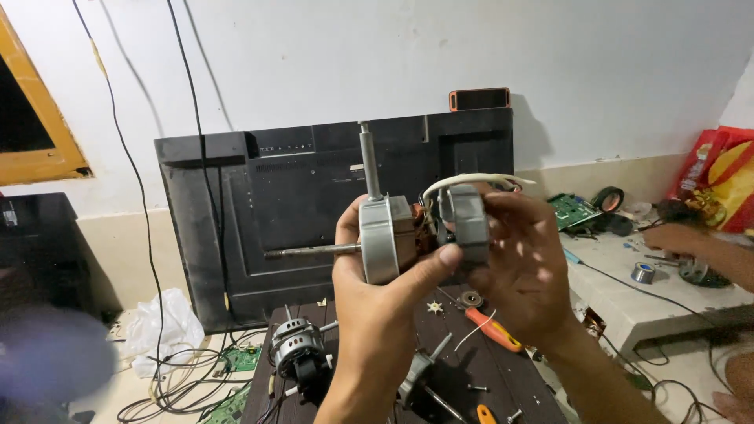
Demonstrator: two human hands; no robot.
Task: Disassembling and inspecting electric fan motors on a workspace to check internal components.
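Left hand (pixel 377 294) grip closed on silver motor housing (pixel 385 238), right hand (pixel 522 263) grip closed on its grey rear cover (pixel 469 222), both above dark table (pixel 440 369).

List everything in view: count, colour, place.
fan motor: one, grey metal with a shaft, held up at centre
second motor: one, silver, on the dark table, lower left
screwdriver: one, orange handle, on the table
flat panel back: one, black, leaning on the wall
phone: one, orange-edged, on top of the panel
circuit board: one, green, on the right bench
tape roll: one, black, right bench
co-worker's hand: one, right edge
left hand: grip on the motor body
right hand: grip on the motor's rear cover
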